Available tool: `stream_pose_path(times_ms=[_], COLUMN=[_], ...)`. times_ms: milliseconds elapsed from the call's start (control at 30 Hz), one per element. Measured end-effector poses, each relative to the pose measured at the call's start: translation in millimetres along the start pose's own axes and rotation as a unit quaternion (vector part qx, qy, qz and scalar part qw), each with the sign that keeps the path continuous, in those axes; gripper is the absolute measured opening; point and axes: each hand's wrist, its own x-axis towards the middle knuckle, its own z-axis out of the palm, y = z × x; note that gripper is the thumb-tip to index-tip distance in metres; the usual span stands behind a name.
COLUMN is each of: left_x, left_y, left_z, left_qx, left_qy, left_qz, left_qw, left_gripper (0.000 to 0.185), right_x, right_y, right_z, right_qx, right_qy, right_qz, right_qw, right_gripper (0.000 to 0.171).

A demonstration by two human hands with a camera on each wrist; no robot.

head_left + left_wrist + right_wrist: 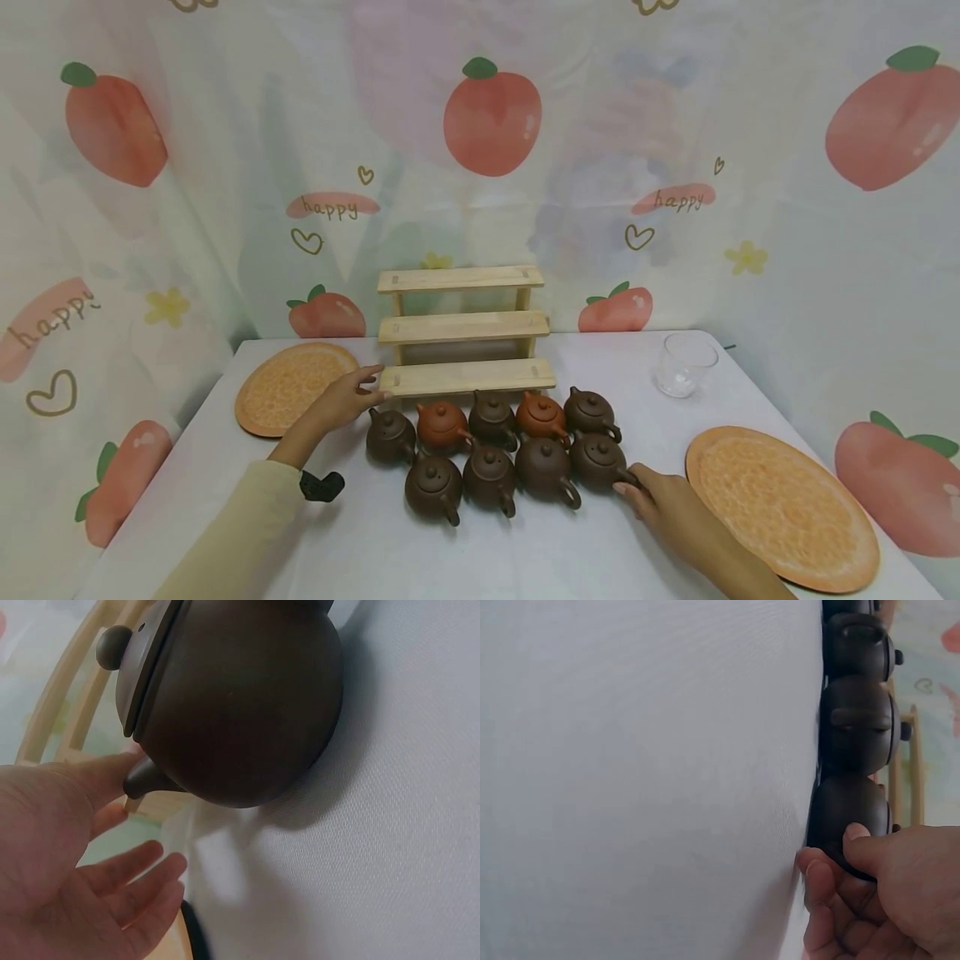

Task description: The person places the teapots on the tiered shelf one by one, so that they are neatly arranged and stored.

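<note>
Head view is showing nine small round clay teapots clustering on the white tabletop (525, 550) in front of a pale three-step wooden rack (465, 329). The left hand (347, 400) is reaching with its fingers (142, 862) relaxed and spread, holding nothing; the dark brown round clay teapot at the left end of the back row (390, 436) is sitting just beside those fingers, with the rack's lowest step at their tips. The right hand (663, 500) is curling its fingers (821, 889) around the handle of the dark brown clay teapot at the right end of the front row (597, 460), thumb pressing on its side.
</note>
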Motion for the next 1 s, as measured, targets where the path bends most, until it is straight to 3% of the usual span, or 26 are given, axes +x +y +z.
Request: stream_pose_path(times_ms=[367,1000], left_x=[-0.6,-0.8], left_y=[-1.2,0.7], left_z=[0.2,1.3], left_qx=[0.002,-0.002], left_qy=[0.002,0.0], left_qz=[0.005,0.0], left_qw=[1.0,1.0], left_gripper=[0.062,0.064], right_x=[-0.5,2.6], right_y=[2.0,-2.5], right_z=[-1.6,-15.7], right_qx=[0.01,0.03], right_qy=[0.025,0.032], right_qz=[-0.029,-0.034], right_qw=[0.999,0.998], right_gripper=[0.026,0.026])
